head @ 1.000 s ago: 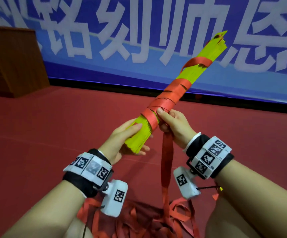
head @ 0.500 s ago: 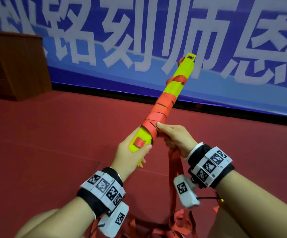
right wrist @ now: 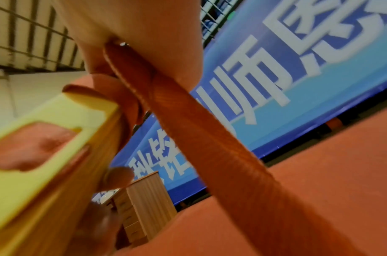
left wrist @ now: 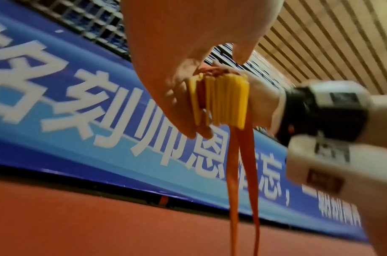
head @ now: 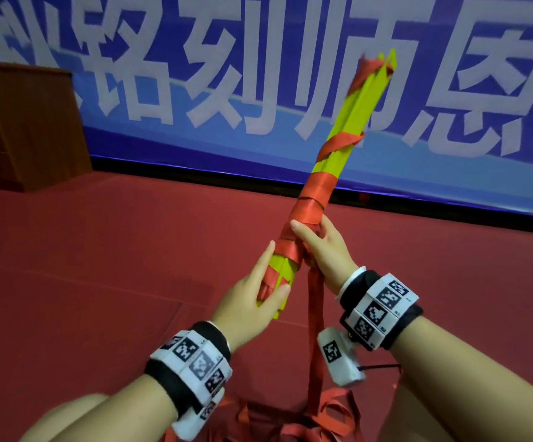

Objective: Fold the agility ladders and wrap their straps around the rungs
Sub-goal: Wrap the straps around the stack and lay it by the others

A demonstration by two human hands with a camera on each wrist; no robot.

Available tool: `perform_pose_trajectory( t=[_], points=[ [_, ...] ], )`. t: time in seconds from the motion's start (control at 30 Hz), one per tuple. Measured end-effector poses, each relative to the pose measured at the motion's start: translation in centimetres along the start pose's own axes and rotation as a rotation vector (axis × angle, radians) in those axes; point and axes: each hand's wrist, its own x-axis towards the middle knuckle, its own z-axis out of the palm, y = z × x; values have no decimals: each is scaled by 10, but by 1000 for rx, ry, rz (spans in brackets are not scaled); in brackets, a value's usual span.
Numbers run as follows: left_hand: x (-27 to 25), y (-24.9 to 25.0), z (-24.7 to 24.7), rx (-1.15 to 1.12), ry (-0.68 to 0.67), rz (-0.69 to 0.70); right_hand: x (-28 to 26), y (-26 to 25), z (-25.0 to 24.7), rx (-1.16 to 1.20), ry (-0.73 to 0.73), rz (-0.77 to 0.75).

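The low end of the rungs (head: 338, 161), a yellow bundle raised on a slant above the red floor (head: 99, 266), is held in the left hand (head: 246, 304), thumb on one side and fingers on the other. Just above, the right hand (head: 322, 247) is closed round the bundle's wrapped middle, with the red strap (head: 316, 314) pinched against it. From that grip the strap is let fall straight down to a loose red heap (head: 290, 422) between the knees. Higher up, the rungs are bound in close red turns, then sparser ones toward the top. A blue banner (head: 195, 74) and a wooden cabinet (head: 19, 122) are seen behind.
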Motion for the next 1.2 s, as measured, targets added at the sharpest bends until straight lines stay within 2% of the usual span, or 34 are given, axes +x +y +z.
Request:
perform_pose_trajectory(
  t=[0.1, 0.17, 0.23, 0.27, 0.33, 0.47, 0.7, 0.87, 1.0, 1.13, 1.2],
  points=[
    [6, 6, 0, -505, 44, -79, -4, -4, -3, -21, -122, -106],
    [11, 12, 4, -711, 123, -163, -9, -3, 2, -66, -189, -152],
    [13, 22, 7, -827, 217, -292, -15, -1, 10, -122, -233, -205],
    [13, 26, 8, -814, 288, -337, -17, -1, 14, -142, -248, -242],
    [12, 30, 8, -722, 435, -339, -19, -2, 21, -181, -246, -322],
    [15, 35, -5, -709, 552, -202, -19, -12, 26, -158, -271, -303],
    [15, 19, -28, -612, 486, -10, -13, -17, 17, -251, -421, -39],
    [11, 17, -38, -476, 488, 19, -10, -5, 4, -411, -463, 123],
    [10, 14, -39, -456, 467, 22, -12, -1, 2, -367, -445, 148],
    [8, 13, -36, -464, 449, 19, -19, -5, 4, -107, -477, 208],
    [8, 12, -35, -468, 437, 19, -19, -5, 6, -83, -442, 182]
  ],
)
